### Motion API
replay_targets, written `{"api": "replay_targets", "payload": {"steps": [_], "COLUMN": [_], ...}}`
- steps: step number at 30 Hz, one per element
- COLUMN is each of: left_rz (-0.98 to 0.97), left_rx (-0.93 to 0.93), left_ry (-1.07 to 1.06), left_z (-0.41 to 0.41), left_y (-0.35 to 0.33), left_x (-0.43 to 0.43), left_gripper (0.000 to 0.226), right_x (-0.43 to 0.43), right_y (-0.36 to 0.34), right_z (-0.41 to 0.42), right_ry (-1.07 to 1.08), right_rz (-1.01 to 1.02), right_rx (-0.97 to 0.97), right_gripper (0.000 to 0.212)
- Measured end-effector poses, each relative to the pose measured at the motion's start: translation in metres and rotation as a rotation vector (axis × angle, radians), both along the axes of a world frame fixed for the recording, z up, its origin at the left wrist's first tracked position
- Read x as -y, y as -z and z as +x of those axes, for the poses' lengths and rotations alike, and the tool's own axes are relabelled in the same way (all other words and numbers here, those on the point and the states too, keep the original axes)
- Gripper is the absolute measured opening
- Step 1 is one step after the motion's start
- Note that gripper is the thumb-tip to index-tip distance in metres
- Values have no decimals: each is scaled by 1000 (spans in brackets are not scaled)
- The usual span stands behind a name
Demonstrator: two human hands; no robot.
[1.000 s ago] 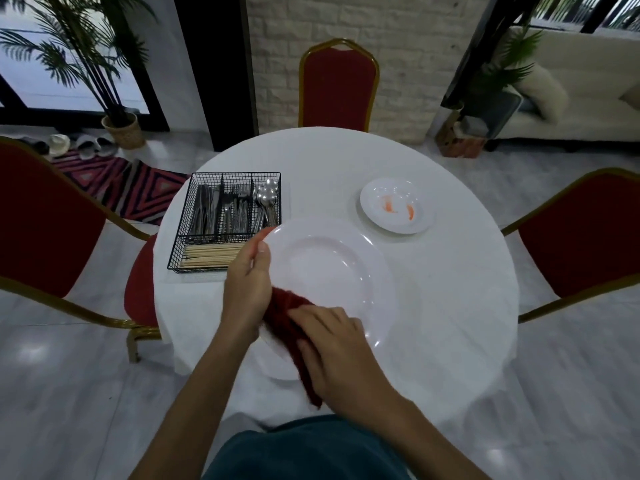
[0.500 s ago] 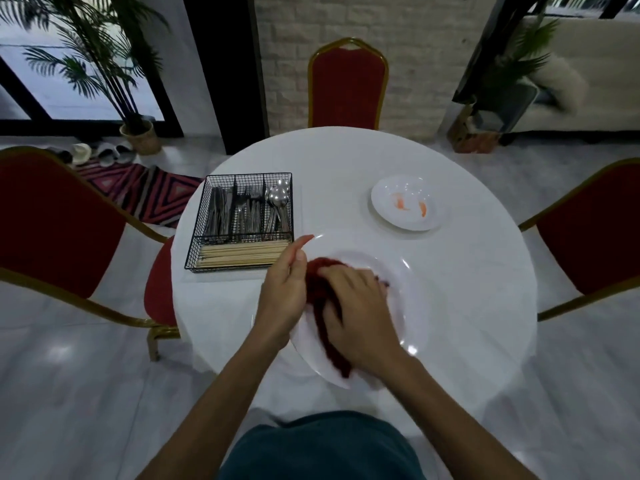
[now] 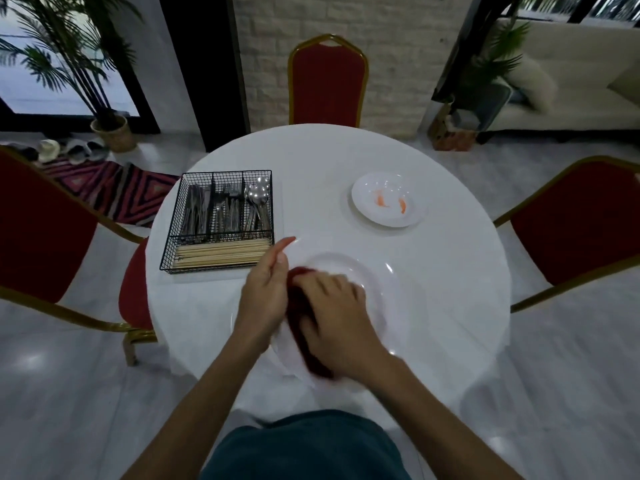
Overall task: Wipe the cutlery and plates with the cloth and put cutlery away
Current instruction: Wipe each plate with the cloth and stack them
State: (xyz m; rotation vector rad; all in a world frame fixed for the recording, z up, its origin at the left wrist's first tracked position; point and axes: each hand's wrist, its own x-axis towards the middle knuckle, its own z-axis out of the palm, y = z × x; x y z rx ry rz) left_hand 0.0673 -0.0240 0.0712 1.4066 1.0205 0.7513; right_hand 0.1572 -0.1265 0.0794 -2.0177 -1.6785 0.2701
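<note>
Head view, looking down on a round white bench (image 3: 329, 157). A large white plate (image 3: 394, 296) sits at the near edge, right in front of the person. L hand (image 3: 265, 294) holds the plate's left rim; most of its fingers are hidden, and one points straight out toward the basket. R hand (image 3: 341, 322), motion-blurred, presses a dark red cloth (image 3: 299, 318) onto the plate, fingers curled over it. The cloth is bunched between the two hands, w/ its long axis running from the plate's far-left side back toward the person.

Just left of the plate is a black wire basket (image 3: 172, 237). Its three far compartments hold knives (image 3: 195, 213), forks (image 3: 227, 213) and spoons (image 3: 258, 206), all lengthwise away from the person, spoon bowls at the far end. Chopsticks (image 3: 221, 252) lie crosswise in the near compartment.

Far right, well apart, a small white plate (image 3: 367, 211) w/ orange smears. Red chairs (image 3: 327, 81) surround the bench.
</note>
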Motion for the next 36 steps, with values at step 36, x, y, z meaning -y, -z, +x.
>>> {"api": "replay_targets", "payload": {"steps": [36], "left_rz": [65], "left_rx": [-90], "left_ry": [17], "left_z": [7], "left_y": [-5], "left_x": [22], "left_gripper": [34], "right_x": [11], "right_y": [-42], "right_z": [-10], "right_ry": [7], "right_rz": [-349], "right_rx": [-97], "right_gripper": [27]}}
